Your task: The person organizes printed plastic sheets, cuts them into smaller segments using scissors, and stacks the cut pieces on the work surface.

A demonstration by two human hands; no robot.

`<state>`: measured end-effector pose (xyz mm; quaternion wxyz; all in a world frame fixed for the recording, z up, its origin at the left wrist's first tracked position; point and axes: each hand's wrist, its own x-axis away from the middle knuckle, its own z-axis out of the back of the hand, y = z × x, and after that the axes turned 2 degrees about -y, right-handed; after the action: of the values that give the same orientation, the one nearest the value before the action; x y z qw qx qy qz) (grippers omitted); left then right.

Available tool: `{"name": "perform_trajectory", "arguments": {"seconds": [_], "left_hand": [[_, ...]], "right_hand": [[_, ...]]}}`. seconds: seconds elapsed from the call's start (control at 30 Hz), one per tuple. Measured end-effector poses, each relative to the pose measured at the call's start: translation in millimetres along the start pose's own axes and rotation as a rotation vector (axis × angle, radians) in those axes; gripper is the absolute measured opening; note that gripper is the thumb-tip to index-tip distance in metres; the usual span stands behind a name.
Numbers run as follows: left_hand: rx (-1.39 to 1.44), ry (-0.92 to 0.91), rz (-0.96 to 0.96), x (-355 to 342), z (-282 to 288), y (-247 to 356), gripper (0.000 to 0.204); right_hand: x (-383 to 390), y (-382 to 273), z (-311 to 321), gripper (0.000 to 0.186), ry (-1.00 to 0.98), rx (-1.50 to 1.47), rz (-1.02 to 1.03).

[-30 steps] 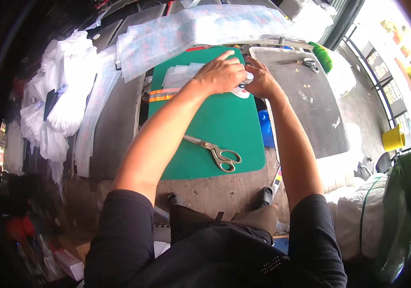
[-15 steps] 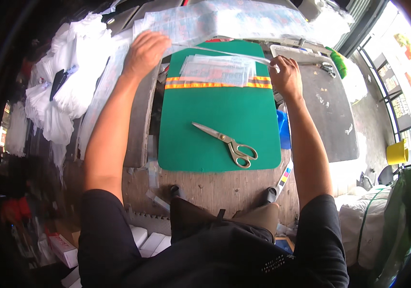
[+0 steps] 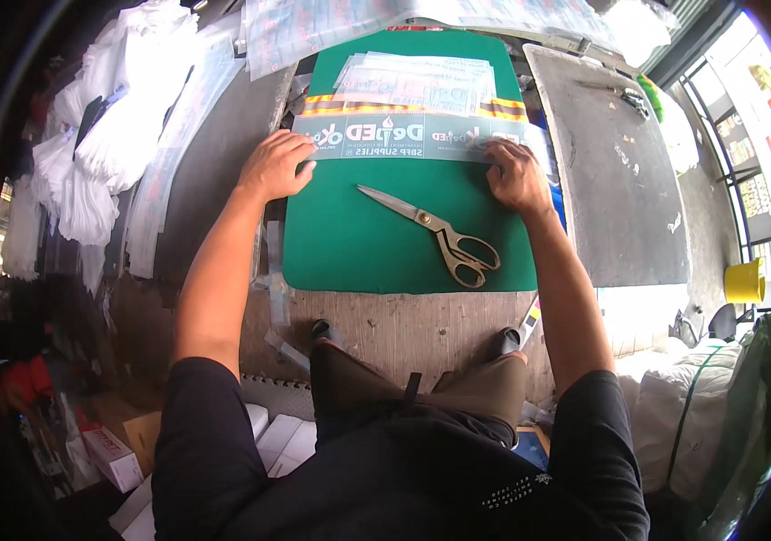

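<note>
A see-through film strip (image 3: 385,135) with white print and an orange mark lies across the green board (image 3: 358,261), its print reading mirrored. At its left end the fingers of my left hand (image 3: 275,165) are curled on the film. The right end sits under the bent fingers of my right hand (image 3: 519,176). Just beyond the strip rests a small stack of similar printed film pieces (image 3: 417,81), on an orange and grey striped band (image 3: 318,105) crossing the board. Large metal scissors (image 3: 424,218) lie nearer me, blades pointing left and away.
Long printed film sheets (image 3: 331,32) cover the far side. Bunched white plastic (image 3: 106,171) hangs at the left beside a dark tabletop (image 3: 214,153). Another dark tabletop (image 3: 620,180) stands right. Further right are a yellow bucket (image 3: 745,281) and a wrapped white bale (image 3: 687,406).
Both hands have come down and nearer me, bringing the film strip from above the stack to flat on the board. The view has shifted slightly; the scissors still lie on the board.
</note>
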<state>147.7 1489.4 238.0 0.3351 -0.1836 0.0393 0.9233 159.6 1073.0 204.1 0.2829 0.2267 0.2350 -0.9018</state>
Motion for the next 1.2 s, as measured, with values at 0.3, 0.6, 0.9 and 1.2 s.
{"name": "perform_trajectory", "arguments": {"seconds": [0.3, 0.6, 0.9, 1.2], "left_hand": [[0.113, 0.079, 0.049, -92.6, -10.8, 61.9, 0.039], [0.018, -0.366, 0.236, -96.9, -48.0, 103.0, 0.066], [0.129, -0.505, 0.269, -95.3, -34.0, 78.1, 0.065], [0.115, -0.302, 0.229, -73.3, -37.6, 88.2, 0.052]], "right_hand": [[15.2, -78.4, 48.2, 0.020, -0.232, -0.190, -0.108], [57.4, -133.1, 64.5, 0.024, -0.560, -0.087, -0.363], [86.1, -140.2, 72.9, 0.019, -0.769, -0.760, -0.806], [100.2, -193.0, 56.2, 0.051, -0.243, -1.640, -1.229]]}}
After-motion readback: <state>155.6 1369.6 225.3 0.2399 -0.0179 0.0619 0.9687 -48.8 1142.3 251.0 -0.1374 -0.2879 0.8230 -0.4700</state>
